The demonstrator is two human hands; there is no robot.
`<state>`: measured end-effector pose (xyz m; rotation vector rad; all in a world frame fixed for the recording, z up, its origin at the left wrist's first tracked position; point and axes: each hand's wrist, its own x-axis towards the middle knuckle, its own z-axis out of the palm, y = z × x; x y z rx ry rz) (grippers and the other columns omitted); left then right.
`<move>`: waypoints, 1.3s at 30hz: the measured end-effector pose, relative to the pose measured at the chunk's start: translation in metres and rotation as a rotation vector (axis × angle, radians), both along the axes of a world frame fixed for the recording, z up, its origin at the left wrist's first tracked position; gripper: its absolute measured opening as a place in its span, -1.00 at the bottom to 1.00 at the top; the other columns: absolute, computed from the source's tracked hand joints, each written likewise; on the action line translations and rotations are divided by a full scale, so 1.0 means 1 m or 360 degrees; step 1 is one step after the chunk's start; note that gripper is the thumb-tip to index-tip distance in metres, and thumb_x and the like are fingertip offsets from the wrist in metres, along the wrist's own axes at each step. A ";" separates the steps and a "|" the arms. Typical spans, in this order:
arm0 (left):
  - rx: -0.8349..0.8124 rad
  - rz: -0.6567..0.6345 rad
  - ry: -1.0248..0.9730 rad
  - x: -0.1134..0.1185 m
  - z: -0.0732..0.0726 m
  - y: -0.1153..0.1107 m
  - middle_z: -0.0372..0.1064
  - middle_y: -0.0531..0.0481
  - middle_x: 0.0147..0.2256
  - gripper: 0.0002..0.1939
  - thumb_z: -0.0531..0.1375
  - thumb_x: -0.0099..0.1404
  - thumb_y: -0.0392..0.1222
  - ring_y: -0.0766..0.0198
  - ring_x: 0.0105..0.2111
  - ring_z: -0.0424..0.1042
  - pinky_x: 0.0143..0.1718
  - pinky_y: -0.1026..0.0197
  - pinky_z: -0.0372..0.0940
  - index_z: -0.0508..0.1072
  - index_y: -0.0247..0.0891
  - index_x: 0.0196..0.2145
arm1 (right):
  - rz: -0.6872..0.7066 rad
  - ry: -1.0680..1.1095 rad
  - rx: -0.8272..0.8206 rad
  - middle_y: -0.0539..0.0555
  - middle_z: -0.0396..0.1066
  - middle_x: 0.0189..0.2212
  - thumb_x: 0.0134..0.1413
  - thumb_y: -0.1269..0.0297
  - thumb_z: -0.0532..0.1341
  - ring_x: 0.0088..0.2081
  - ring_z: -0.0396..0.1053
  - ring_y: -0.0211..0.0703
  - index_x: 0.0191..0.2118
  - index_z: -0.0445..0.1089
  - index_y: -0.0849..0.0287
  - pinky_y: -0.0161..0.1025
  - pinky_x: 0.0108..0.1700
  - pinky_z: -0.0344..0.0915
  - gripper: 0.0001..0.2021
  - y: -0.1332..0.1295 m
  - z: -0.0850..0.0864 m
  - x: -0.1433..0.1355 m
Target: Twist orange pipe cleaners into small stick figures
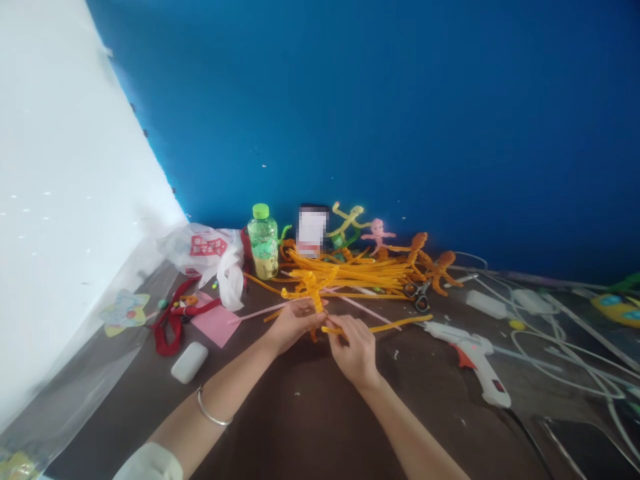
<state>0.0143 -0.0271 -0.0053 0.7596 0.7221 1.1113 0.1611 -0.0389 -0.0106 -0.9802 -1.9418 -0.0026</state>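
Observation:
Between my two hands is a small figure twisted from orange pipe cleaners (317, 301), its arms pointing up and outward. My left hand (294, 325) is closed around the figure's left side, fingertips at its coiled body. My right hand (354, 347) pinches an orange pipe cleaner at the figure's lower end; one length (403, 325) sticks out to the right past the knuckles. Just behind lies a thick bundle of loose orange pipe cleaners (355, 275). Scissors (421, 293) with dark handles rest at that bundle's right end.
A white glue gun (477, 360) lies to the right, near white cables (555, 347) and a dark phone (587, 447). Finished figures, one pink (379, 233), stand against the blue wall. Leftward are a green-capped bottle (263, 243), a plastic bag (205, 250) and a white case (189, 363).

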 end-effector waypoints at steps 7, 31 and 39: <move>0.0130 0.0049 0.0191 -0.003 -0.002 0.002 0.39 -0.04 -0.44 -0.68 0.29 -0.03 -0.14 0.36 -0.47 0.34 -0.40 0.31 0.22 0.47 -0.36 -0.30 | -0.0041 -0.0109 -0.0077 0.12 0.38 -0.31 0.07 0.30 0.07 -0.26 0.32 -0.11 -0.15 0.30 0.19 -0.20 -0.27 0.14 -0.78 -0.003 0.011 0.006; 0.0142 -0.0006 0.0200 -0.006 -0.008 0.006 0.45 -0.06 -0.36 -0.67 0.34 -0.10 -0.19 0.28 -0.39 0.40 -0.28 0.17 0.31 0.48 -0.34 -0.32 | -0.0235 -0.0320 0.0188 0.02 0.38 -0.44 0.07 0.31 0.16 -0.34 0.31 -0.19 -0.34 0.40 0.11 -0.20 -0.21 0.08 -0.92 0.006 0.009 0.011; 0.0147 -0.0019 0.0137 -0.006 -0.003 0.003 0.45 -0.06 -0.32 -0.67 0.34 -0.10 -0.20 0.25 -0.34 0.41 -0.26 0.17 0.33 0.48 -0.34 -0.32 | -0.0146 -0.0272 0.0165 0.02 0.37 -0.41 0.06 0.37 0.15 -0.33 0.31 -0.20 -0.26 0.40 0.08 -0.20 -0.21 0.06 -0.87 0.007 0.004 0.013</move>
